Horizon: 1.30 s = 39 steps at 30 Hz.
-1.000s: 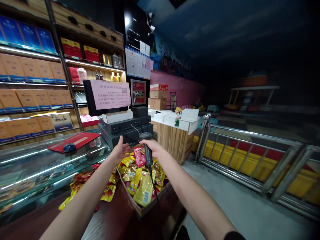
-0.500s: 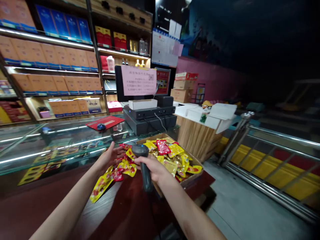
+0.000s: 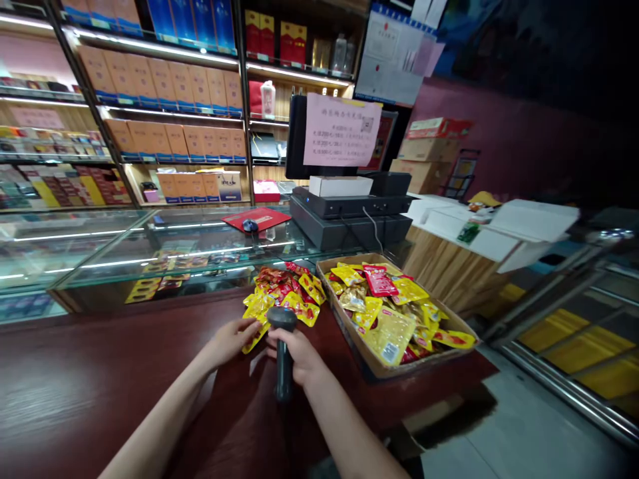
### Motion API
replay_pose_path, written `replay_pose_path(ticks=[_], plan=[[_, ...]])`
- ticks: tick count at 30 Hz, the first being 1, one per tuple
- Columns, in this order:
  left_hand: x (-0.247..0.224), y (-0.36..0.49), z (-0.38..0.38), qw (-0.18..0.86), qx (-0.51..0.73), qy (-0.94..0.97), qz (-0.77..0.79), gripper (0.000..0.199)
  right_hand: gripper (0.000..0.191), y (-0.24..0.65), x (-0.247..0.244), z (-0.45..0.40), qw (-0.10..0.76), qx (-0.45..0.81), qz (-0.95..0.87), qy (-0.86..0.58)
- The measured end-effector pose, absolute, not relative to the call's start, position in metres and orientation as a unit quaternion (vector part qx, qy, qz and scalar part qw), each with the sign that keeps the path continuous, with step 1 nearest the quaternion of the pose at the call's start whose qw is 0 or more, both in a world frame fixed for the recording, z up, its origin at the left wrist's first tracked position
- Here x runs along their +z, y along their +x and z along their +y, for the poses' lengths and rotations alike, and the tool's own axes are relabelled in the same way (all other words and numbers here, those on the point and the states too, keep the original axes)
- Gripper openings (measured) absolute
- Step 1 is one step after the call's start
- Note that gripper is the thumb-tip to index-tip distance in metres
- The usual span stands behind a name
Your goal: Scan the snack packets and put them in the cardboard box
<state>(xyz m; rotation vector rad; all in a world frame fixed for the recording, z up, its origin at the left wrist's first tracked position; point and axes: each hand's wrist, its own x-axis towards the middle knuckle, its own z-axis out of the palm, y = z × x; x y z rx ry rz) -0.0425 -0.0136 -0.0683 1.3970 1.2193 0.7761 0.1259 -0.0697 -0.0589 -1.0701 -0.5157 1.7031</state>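
Observation:
My right hand (image 3: 299, 352) grips a dark barcode scanner (image 3: 283, 359) by its handle, with the scanner's head towards the pile. My left hand (image 3: 232, 342) lies low over the counter, fingers stretched out and bent a little against the near edge of a yellow snack packet (image 3: 254, 342); its thumb is not clear to see. Just beyond both hands is a loose pile of red and yellow snack packets (image 3: 287, 289). To the right stands an open cardboard box (image 3: 349, 332) heaped with similar shiny packets (image 3: 394, 329).
The dark red counter (image 3: 100, 379) meets a glass display case (image 3: 200, 249) at the back. On the glass are a red mat (image 3: 264, 216) with a mouse (image 3: 250, 225), and a monitor (image 3: 297, 140) behind black equipment (image 3: 344, 229). A metal railing (image 3: 574, 386) stands at the right.
The view has turned left. My left hand has come down from beside the pile to its near edge, and the packets lie closer together. The scanner stays in my right hand.

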Motion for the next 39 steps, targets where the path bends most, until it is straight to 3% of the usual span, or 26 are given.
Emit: replay_pose_path(ticks=[4, 11, 18, 39], plan=[[-0.072, -0.027, -0.014, 0.569, 0.349, 0.578, 0.470, 0.051, 0.027, 0.131, -0.054, -0.071, 0.551, 0.690, -0.219, -0.416], [-0.060, 0.020, 0.010, 0.648, 0.381, 0.535, 0.387, 0.043, 0.031, 0.162, -0.027, -0.081, 0.602, 0.616, -0.286, -0.421], [-0.059, 0.048, 0.025, 0.688, 0.393, 0.495, 0.356, 0.045, 0.032, 0.179, -0.015, -0.092, 0.552, 0.588, -0.329, -0.492], [-0.067, 0.048, 0.023, 0.697, 0.384, 0.503, 0.338, 0.052, 0.027, 0.180, -0.018, -0.088, 0.531, 0.590, -0.349, -0.498]])
